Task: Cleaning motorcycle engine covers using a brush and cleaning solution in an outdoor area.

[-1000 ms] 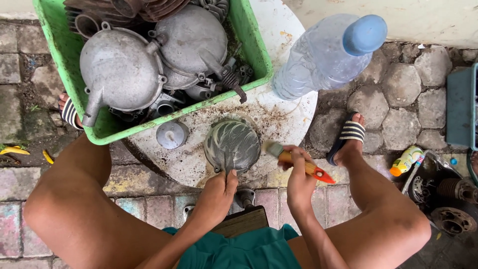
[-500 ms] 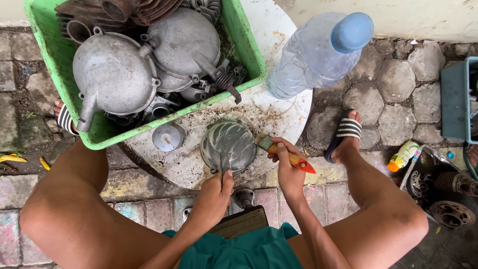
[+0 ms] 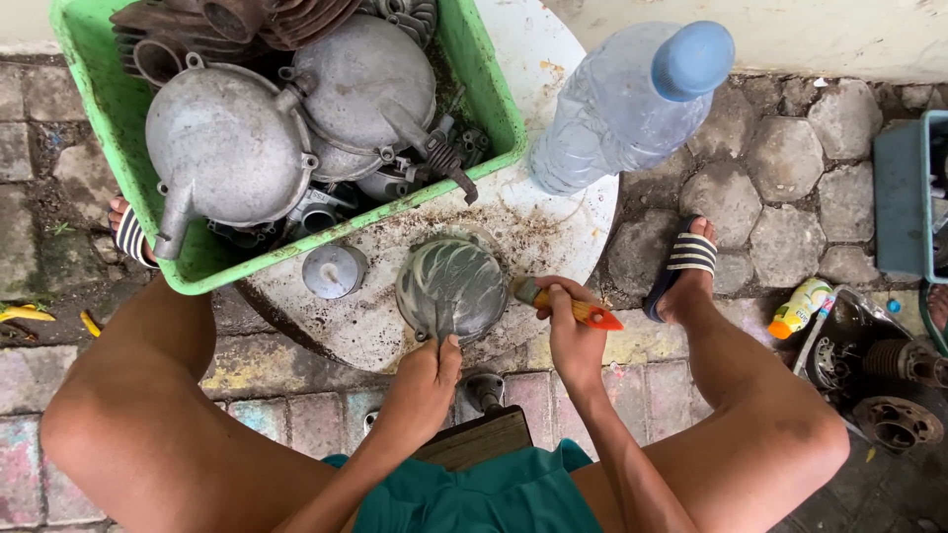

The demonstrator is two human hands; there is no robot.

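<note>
1 round cover point(image 3: 452, 286) held by left hand point(image 3: 423, 380) | 1 brush point(image 3: 573, 306) in right hand point(image 3: 571, 341) | 1 bottle point(image 3: 632, 104)

At the centre of the frame, the left hand point(image 3: 423, 380) holds the edge of a round metal cover point(image 3: 452, 286) on a white table point(image 3: 553, 232). The right hand point(image 3: 571, 331) grips an orange-handled brush point(image 3: 568, 306) beside it. A green crate point(image 3: 484, 99) of engine parts fills the upper left.

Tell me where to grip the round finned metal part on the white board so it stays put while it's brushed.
Grip the round finned part at its near rim, coming from the person's side, probably as the left hand does with fingertips at that edge. It lies flat on the white board; the right hand brings the orange-handled brush in from the right, so that side should stay free.
</note>
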